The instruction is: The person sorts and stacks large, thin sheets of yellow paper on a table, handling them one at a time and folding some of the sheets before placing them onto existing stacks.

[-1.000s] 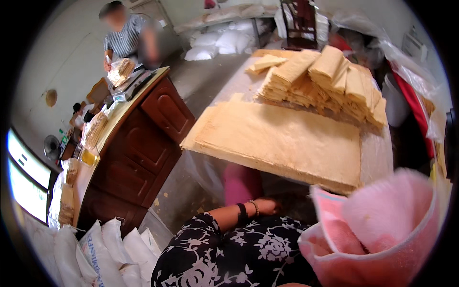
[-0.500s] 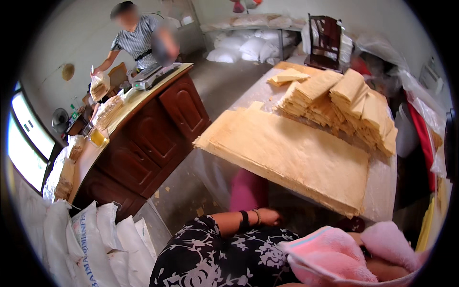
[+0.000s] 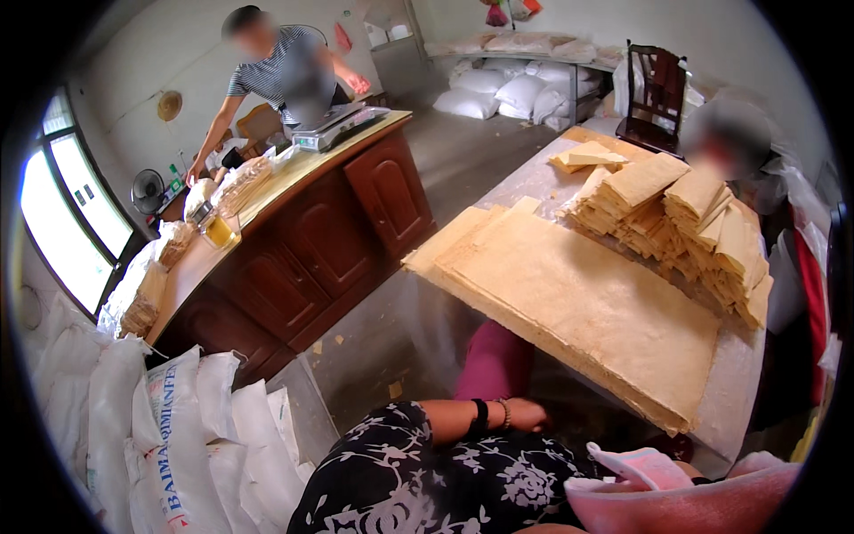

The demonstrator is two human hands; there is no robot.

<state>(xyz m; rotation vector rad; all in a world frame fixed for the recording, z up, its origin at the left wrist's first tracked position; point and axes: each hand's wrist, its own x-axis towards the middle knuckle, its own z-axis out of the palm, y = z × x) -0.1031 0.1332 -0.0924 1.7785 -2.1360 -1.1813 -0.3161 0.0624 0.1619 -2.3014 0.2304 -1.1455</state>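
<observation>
My left hand [image 3: 527,416], with a dark band and a bracelet at the wrist, rests low by my black floral clothing [image 3: 391,481], below the table's near edge. Its fingers turn down into shadow, and nothing shows in it. My right hand is out of sight; a pink towel [image 3: 685,498] lies at the lower right. Over my lap juts a thick stack of broad, thin, pale-yellow sheets [image 3: 578,307] on the table [image 3: 743,392]. Behind it is a heap of folded pale-yellow sheets [image 3: 636,209].
A person in a striped top [image 3: 267,67] stands behind a wooden counter [image 3: 302,240] with a scale [image 3: 327,133] and a jug of yellow liquid [image 3: 216,231]. White sacks [image 3: 191,427] pile at lower left. A dark chair [image 3: 654,102] and another person's blurred head [image 3: 725,133] are beyond the table.
The view has shifted, so most things sit farther right or lower. The striped-top person's raised bag has come down to the counter. Another head appears beyond the table. The pink towel has shifted lower.
</observation>
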